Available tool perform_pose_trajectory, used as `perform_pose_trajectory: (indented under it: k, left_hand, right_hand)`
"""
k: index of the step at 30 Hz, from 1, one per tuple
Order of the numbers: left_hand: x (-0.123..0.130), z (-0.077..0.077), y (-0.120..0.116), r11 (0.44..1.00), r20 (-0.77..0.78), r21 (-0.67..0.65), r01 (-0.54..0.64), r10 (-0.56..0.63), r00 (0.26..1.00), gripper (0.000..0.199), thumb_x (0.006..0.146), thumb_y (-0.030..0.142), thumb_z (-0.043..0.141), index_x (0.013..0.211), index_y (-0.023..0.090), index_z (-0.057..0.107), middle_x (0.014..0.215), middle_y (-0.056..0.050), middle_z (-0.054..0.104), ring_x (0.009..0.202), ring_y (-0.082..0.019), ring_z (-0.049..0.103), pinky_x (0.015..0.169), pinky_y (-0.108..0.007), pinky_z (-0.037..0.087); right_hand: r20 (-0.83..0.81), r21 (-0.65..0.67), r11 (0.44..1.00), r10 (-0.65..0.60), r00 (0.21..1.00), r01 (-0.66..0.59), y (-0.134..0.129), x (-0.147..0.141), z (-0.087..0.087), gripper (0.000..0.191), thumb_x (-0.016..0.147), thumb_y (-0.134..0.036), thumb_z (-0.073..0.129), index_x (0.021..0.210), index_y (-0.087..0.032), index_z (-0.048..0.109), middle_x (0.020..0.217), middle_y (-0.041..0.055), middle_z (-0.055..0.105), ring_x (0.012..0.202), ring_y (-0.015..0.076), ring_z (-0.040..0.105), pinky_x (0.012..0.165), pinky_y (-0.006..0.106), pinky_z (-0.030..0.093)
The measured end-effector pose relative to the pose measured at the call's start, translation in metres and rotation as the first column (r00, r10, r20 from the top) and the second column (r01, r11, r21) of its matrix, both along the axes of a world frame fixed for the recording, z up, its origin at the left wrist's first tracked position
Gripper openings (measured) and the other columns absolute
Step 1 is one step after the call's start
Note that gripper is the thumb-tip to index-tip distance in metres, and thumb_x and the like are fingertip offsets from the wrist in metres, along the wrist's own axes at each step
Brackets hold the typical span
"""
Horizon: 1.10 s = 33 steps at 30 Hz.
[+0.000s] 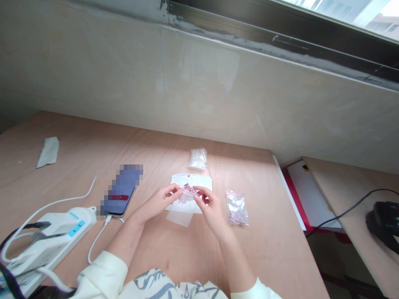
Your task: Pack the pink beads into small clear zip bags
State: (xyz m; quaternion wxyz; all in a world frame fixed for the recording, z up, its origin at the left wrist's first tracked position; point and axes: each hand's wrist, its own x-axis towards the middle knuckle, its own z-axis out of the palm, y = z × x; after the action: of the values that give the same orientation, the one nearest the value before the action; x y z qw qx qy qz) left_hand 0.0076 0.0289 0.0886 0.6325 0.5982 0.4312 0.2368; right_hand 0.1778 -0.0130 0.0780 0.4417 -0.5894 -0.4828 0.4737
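Observation:
My left hand [166,198] and my right hand [209,204] face each other over a white sheet [204,182], fingertips pinched together. Between them stretches what looks like the mouth of a small clear plastic bag [188,192], with a thin red line along its edge. Dark pink and red beads [188,188] show right at the fingertips; whether they lie inside the bag or behind it I cannot tell. Paler pink shapes appear under it. A translucent sheet [180,217] sticks out below the white one.
Right of my hands lies a zip bag of pink beads [237,209]; behind them is another clear bag [197,159]. A phone [123,189] rests at left, beside a white power strip [67,232] with cables. A white scrap [48,151] lies far left.

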Motion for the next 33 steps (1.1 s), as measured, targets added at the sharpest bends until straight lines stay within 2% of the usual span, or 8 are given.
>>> perform_pose_trajectory:
  k: [3, 8, 14, 17, 21, 24, 28, 33]
  left_hand:
    - [0.007, -0.004, -0.001, 0.999, 0.030, 0.015, -0.037, 0.037, 0.999, 0.027, 0.075, 0.042, 0.045, 0.067, 0.016, 0.050, 0.061, 0.003, 0.046, 0.058, -0.011, 0.044, 0.054, -0.020, 0.035]
    - [-0.001, -0.009, -0.001, 0.999, 0.031, -0.003, -0.054, 0.054, 0.998, 0.024, 0.075, 0.038, 0.046, 0.070, 0.016, 0.054, 0.063, 0.003, 0.050, 0.058, -0.010, 0.045, 0.054, -0.019, 0.034]
    - [-0.006, -0.007, 0.000, 0.995, -0.017, 0.005, -0.104, 0.104, 0.994, 0.021, 0.072, 0.035, 0.050, 0.064, 0.016, 0.055, 0.063, 0.002, 0.056, 0.062, -0.012, 0.050, 0.059, -0.021, 0.037]
    - [-0.004, -0.010, 0.002, 0.990, -0.001, 0.026, -0.139, 0.139, 0.990, 0.021, 0.072, 0.033, 0.051, 0.063, 0.015, 0.055, 0.066, 0.000, 0.058, 0.068, -0.014, 0.053, 0.064, -0.023, 0.038]
    - [-0.001, -0.013, 0.003, 0.985, 0.000, 0.028, -0.171, 0.171, 0.985, 0.021, 0.071, 0.033, 0.051, 0.062, 0.015, 0.053, 0.064, 0.001, 0.057, 0.065, -0.014, 0.052, 0.062, -0.022, 0.038]
    - [0.000, -0.010, 0.002, 0.993, 0.047, -0.004, -0.121, 0.121, 0.992, 0.022, 0.071, 0.034, 0.051, 0.059, 0.015, 0.048, 0.059, 0.003, 0.052, 0.060, -0.012, 0.048, 0.059, -0.021, 0.036]
    - [0.000, -0.007, 0.002, 0.999, 0.067, -0.037, 0.017, -0.014, 0.998, 0.024, 0.074, 0.035, 0.047, 0.060, 0.015, 0.047, 0.056, 0.005, 0.043, 0.054, -0.009, 0.041, 0.053, -0.020, 0.031]
    - [0.004, -0.008, 0.002, 0.999, 0.008, 0.034, -0.015, 0.015, 1.000, 0.026, 0.075, 0.034, 0.045, 0.059, 0.014, 0.048, 0.056, 0.005, 0.041, 0.054, -0.009, 0.039, 0.052, -0.020, 0.030]
  right_hand:
    - [-0.055, -0.083, 0.996, -0.045, 0.997, 0.040, 0.000, 0.001, -0.009, 0.018, 0.068, -0.034, 0.056, 0.077, -0.019, 0.057, 0.071, 0.0014, 0.055, 0.065, 0.0138, 0.046, 0.056, 0.023, 0.036]
    - [-0.073, -0.138, 0.990, -0.002, 0.997, -0.008, 0.002, 0.002, -0.018, 0.017, 0.068, -0.032, 0.053, 0.060, -0.017, 0.052, 0.063, -0.0007, 0.051, 0.062, 0.0118, 0.044, 0.055, 0.022, 0.034]
    - [-0.094, -0.094, 0.996, -0.015, 0.995, 0.006, 0.006, -0.002, -0.010, 0.016, 0.068, -0.028, 0.054, 0.058, -0.018, 0.048, 0.060, -0.0028, 0.048, 0.059, 0.0103, 0.043, 0.058, 0.022, 0.033]
    - [-0.123, -0.115, 0.993, 0.009, 0.992, -0.023, 0.007, -0.004, -0.008, 0.016, 0.070, -0.034, 0.053, 0.064, -0.018, 0.052, 0.067, -0.0018, 0.052, 0.063, 0.0110, 0.046, 0.060, 0.022, 0.034]
    - [-0.179, -0.144, 0.989, 0.018, 0.984, -0.044, 0.009, -0.008, -0.010, 0.017, 0.069, -0.035, 0.054, 0.067, -0.018, 0.054, 0.070, 0.0005, 0.056, 0.067, 0.0132, 0.050, 0.063, 0.024, 0.036]
    - [-0.161, -0.102, 0.995, -0.007, 0.987, -0.010, 0.011, -0.010, -0.011, 0.015, 0.066, -0.030, 0.056, 0.060, -0.017, 0.052, 0.063, 0.0001, 0.054, 0.064, 0.0133, 0.049, 0.062, 0.024, 0.035]
    - [-0.106, -0.072, 0.997, 0.006, 0.994, -0.014, 0.012, -0.012, -0.009, 0.014, 0.064, -0.026, 0.057, 0.055, -0.016, 0.051, 0.057, -0.0008, 0.052, 0.060, 0.0123, 0.046, 0.060, 0.024, 0.034]
    - [-0.267, -0.141, 0.984, 0.070, 0.961, -0.111, 0.012, -0.018, -0.003, 0.016, 0.065, -0.033, 0.057, 0.064, -0.017, 0.054, 0.065, 0.0001, 0.056, 0.064, 0.0131, 0.050, 0.063, 0.025, 0.036]
